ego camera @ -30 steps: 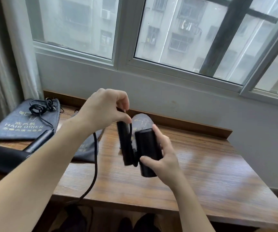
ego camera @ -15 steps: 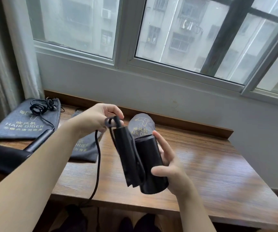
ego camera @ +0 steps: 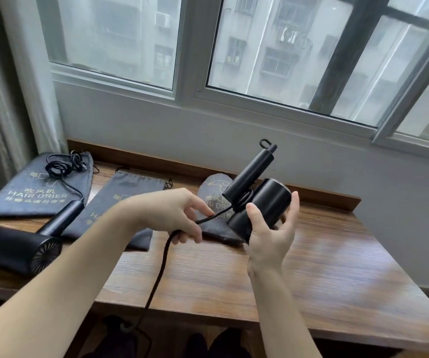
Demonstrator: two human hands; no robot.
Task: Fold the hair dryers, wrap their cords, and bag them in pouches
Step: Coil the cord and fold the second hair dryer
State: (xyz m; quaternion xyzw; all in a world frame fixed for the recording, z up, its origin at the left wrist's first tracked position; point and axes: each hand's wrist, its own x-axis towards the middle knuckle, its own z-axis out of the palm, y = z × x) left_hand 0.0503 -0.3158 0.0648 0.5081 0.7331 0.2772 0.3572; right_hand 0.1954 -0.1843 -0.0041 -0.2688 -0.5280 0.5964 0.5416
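Observation:
My right hand (ego camera: 270,228) holds a black hair dryer (ego camera: 265,200) by its barrel above the wooden table (ego camera: 324,267). Its handle sticks up to the upper left, with a hanging loop at the tip. A turn of the black cord (ego camera: 161,262) lies round the joint between handle and barrel. My left hand (ego camera: 174,213) pinches that cord just left of the dryer; the rest of the cord hangs down past the table's front edge. A second black hair dryer (ego camera: 19,246) lies unfolded at the table's left, its cord coiled on a pouch.
Three grey pouches lie along the back of the table: a left pouch (ego camera: 27,195) printed HAIR DRIER, a middle pouch (ego camera: 120,200) and a third pouch (ego camera: 214,200) behind the held dryer. A wall and window rise behind; a curtain (ego camera: 9,99) hangs at the left.
The dryer has been tilted so its handle now points up and away from the barrel. My left hand has dropped from the handle's top to the cord lower down, drawing it leftward.

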